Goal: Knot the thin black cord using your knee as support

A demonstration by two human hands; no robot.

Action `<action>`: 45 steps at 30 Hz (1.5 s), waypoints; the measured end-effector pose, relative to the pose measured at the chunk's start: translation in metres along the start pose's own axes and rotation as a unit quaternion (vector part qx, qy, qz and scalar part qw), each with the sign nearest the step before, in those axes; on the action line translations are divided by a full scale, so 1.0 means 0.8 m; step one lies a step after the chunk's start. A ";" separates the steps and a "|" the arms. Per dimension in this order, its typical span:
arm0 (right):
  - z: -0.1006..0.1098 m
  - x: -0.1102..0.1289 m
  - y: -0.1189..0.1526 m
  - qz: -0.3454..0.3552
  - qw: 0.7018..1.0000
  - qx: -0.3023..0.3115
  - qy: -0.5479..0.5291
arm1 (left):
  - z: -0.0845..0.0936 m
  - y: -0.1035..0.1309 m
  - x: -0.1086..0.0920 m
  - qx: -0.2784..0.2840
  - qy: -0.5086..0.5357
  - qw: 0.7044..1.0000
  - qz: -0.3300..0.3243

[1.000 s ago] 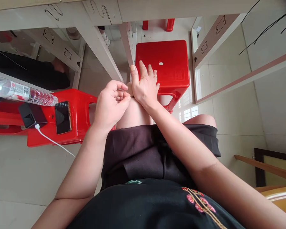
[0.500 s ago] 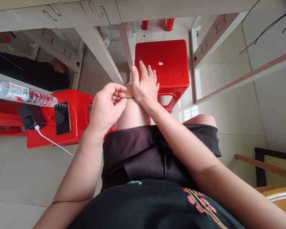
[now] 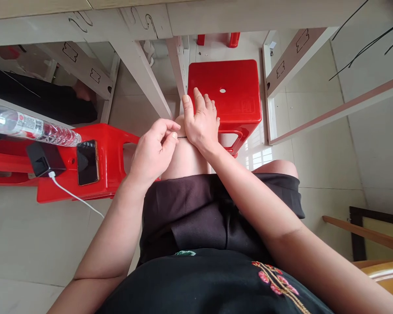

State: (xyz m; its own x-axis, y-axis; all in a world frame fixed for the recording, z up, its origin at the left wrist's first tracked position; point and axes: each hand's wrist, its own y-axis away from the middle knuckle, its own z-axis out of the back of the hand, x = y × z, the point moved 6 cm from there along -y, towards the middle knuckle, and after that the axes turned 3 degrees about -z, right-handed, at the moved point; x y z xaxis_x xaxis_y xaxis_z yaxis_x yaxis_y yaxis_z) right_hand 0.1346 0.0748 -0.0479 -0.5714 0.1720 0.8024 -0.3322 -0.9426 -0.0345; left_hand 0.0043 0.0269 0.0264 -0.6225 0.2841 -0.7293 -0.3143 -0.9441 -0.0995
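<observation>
My left hand (image 3: 153,150) is closed in a pinch, thumb against fingers, on a thin dark twisted cord (image 3: 182,137). A short stretch of that cord crosses my bare thigh (image 3: 186,159) and disappears under the heel of my right hand (image 3: 201,122). That hand lies over the thigh near the knee, with its fingers stretched out and the thumb apart. What the right palm covers is hidden. My left fingers sit close to the right palm's edge, with a small gap between the hands.
A red stool (image 3: 224,83) stands ahead beyond my knee. On another red stool (image 3: 113,148) at left are a phone (image 3: 87,162), a dark box (image 3: 46,159) with a white cable, and a plastic bottle (image 3: 36,128). White table legs (image 3: 144,74) flank my knee.
My left hand has moved slightly closer to the right hand, and less cord shows between them. My right hand keeps its flat pose on the thigh. The view has shifted a little.
</observation>
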 end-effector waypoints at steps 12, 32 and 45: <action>0.012 0.019 0.013 -0.019 0.999 0.033 -0.004 | -0.005 0.000 0.002 0.005 -0.027 0.999 -0.024; 0.014 0.016 0.017 0.006 0.999 0.001 -0.034 | 0.002 0.020 0.031 0.125 0.235 0.950 0.162; 0.013 0.017 0.022 0.013 1.000 0.016 -0.008 | 0.046 0.061 0.077 0.100 0.178 0.951 0.231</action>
State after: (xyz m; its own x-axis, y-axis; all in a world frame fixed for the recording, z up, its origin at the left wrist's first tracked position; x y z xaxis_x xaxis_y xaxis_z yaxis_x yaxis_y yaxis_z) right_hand 0.1286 0.0574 -0.0315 -0.5667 0.1430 0.8114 -0.2931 -0.9554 -0.0364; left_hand -0.0762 0.0044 0.0017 -0.4561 -0.2625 -0.8504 -0.2175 -0.8937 0.3925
